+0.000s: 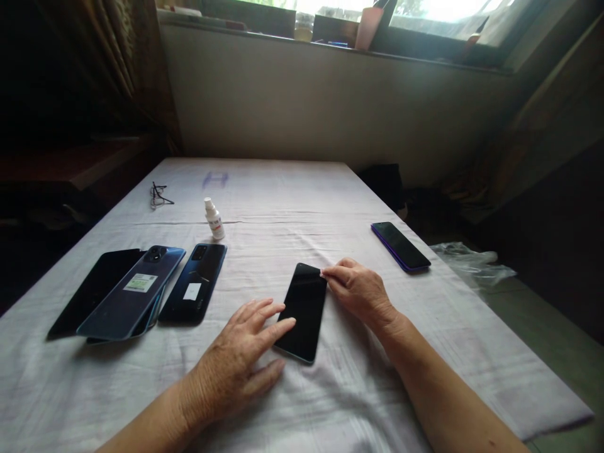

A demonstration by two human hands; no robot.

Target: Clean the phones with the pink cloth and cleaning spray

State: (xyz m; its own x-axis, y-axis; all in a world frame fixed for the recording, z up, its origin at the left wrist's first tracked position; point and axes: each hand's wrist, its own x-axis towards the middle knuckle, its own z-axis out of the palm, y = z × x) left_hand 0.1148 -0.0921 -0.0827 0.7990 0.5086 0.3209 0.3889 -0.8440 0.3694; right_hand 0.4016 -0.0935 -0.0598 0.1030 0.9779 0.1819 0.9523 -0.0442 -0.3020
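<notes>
A smartphone (304,311) lies screen up on the cloth-covered table, its dark display facing me. My left hand (240,352) is open, with fingers spread over the phone's left edge and fingertips resting on or just above the screen. At the phone's upper right corner, the fingers of my right hand (356,289) are pinched together. A tiny white bit shows at those fingertips, too small to name. Left of my hands lie a dark blue phone (202,277) with its back up and a bluish-grey phone back (134,299) bearing a label.
Under the labelled piece is a black flat panel (94,283). A white bottle (214,220) stands further back, with eyeglasses (160,195) to its left. Another phone (401,247) lies near the right edge. Beyond that edge is a clear plastic bag (472,261). A wall closes the far side.
</notes>
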